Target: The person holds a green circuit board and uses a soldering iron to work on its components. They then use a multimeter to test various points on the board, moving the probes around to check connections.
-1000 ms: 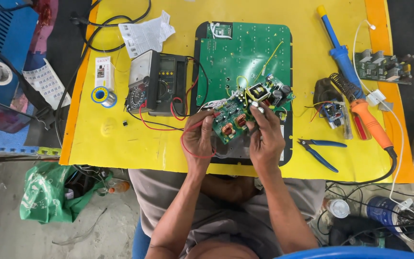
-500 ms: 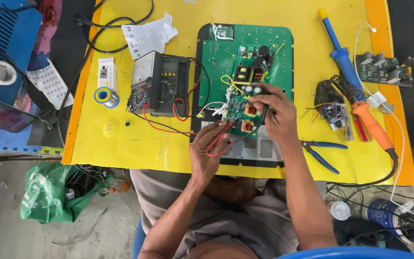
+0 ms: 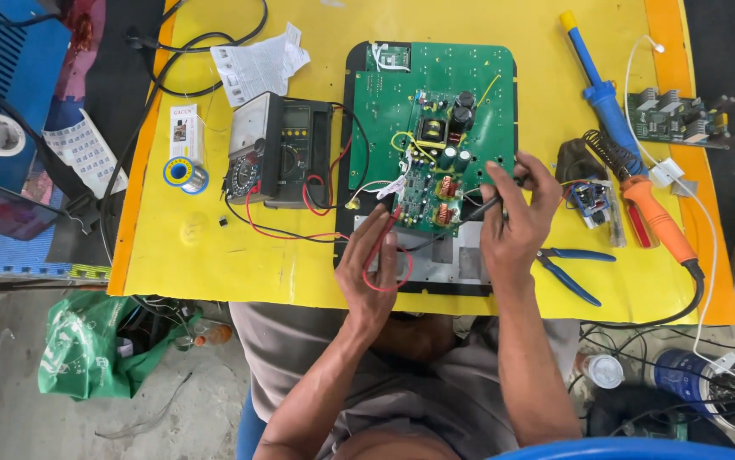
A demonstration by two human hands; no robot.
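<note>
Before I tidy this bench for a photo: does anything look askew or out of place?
Mostly the small circuit board: it lies tilted across the large green board, not square to it, with both hands at it. Red leads loop loosely from the meter across the yellow mat.

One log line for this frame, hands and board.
left hand: red probe on small green circuit board | right hand: black probe on board

Green circuit board point(image 3: 431, 162), yellow mat point(image 3: 239, 255), red probe wire point(image 3: 384, 264), blue pliers point(image 3: 572, 268), orange iron point(image 3: 657, 217)
</note>
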